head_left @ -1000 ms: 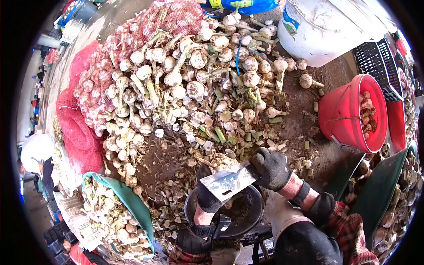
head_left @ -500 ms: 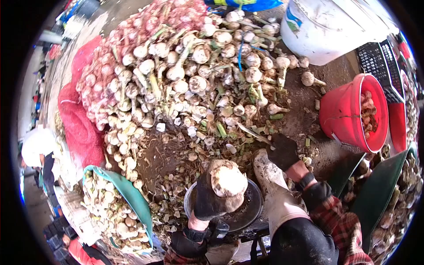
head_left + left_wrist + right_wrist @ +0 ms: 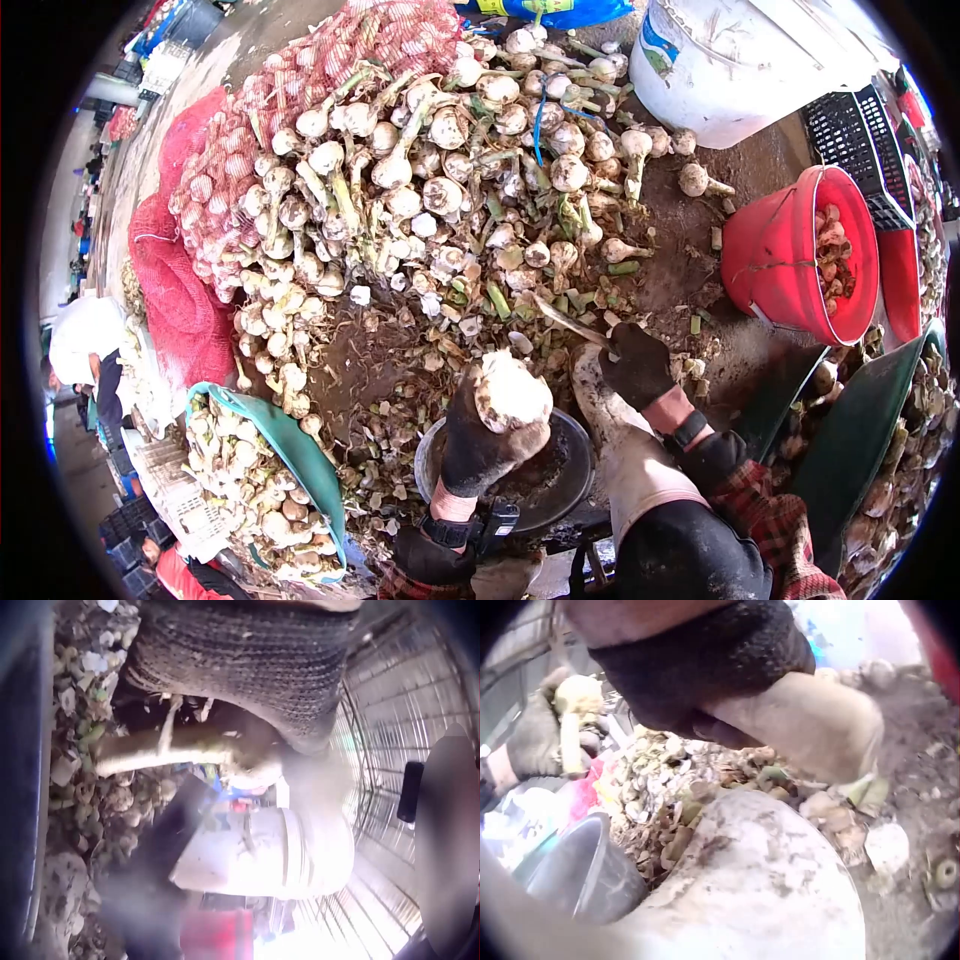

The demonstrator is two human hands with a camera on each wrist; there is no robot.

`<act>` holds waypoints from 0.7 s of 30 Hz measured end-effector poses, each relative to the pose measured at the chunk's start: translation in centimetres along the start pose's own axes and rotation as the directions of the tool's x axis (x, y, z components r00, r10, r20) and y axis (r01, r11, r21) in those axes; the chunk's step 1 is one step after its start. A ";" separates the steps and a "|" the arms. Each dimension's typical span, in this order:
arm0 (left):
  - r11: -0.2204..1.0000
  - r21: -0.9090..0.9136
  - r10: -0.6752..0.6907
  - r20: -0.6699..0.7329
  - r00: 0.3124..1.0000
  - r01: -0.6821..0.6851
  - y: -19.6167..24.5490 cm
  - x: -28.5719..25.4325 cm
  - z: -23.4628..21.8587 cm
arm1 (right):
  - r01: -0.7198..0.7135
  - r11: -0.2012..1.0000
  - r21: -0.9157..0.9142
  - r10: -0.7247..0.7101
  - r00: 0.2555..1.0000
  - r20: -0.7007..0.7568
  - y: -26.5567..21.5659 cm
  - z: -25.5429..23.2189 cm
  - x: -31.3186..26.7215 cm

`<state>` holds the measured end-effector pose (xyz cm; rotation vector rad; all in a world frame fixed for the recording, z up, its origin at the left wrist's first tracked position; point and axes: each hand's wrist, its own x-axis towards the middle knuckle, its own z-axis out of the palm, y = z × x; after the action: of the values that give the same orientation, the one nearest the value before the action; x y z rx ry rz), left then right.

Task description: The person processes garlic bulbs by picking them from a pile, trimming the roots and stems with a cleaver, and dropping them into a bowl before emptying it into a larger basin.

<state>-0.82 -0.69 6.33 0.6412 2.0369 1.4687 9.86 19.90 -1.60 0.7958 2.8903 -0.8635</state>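
My gloved left hand (image 3: 482, 440) grips a garlic bulb (image 3: 512, 392) above a dark basin (image 3: 575, 475). The bulb's pale root side faces up in the head view. Its long stem (image 3: 165, 750) sticks out below the glove in the left wrist view. To the right, my gloved right hand (image 3: 640, 362) holds a broad-bladed knife (image 3: 817, 727) by its handle, apart from the bulb. From the head view the blade shows nearly edge-on, pointing toward the garlic heap.
A large heap of garlic (image 3: 440, 195) lies ahead, with trimmings around the basin. A red bucket (image 3: 750, 260) and white bucket (image 3: 690, 90) stand on the right. A green-rimmed container (image 3: 290, 440) of garlic is at left. A white boot (image 3: 630, 450) stands between basin and right arm.
The knife has left the bulb and moved right, its blade turning from flat to nearly edge-on. The left hand has turned the bulb root side up.
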 end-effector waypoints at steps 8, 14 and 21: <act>0.453 -0.892 -0.314 -0.154 0.937 0.005 0.9 1.8 0.7 | 0.109 0.840 0.532 -0.063 0.993 -0.104 -5.5 -2.6 0.2; 0.133 -0.991 -0.370 -0.057 0.927 -0.008 1.5 1.1 3.8 | 0.270 0.843 0.466 -0.135 0.944 -0.302 -4.9 -1.8 0.3; 0.802 -0.464 -0.140 0.465 0.874 0.376 0.8 -0.7 -2.4 | -0.046 0.946 0.321 0.108 0.978 -0.177 -1.5 1.9 2.8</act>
<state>-1.84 -2.63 7.82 0.3611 1.2372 1.4912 6.46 19.13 -2.85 1.0651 2.8939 -1.3326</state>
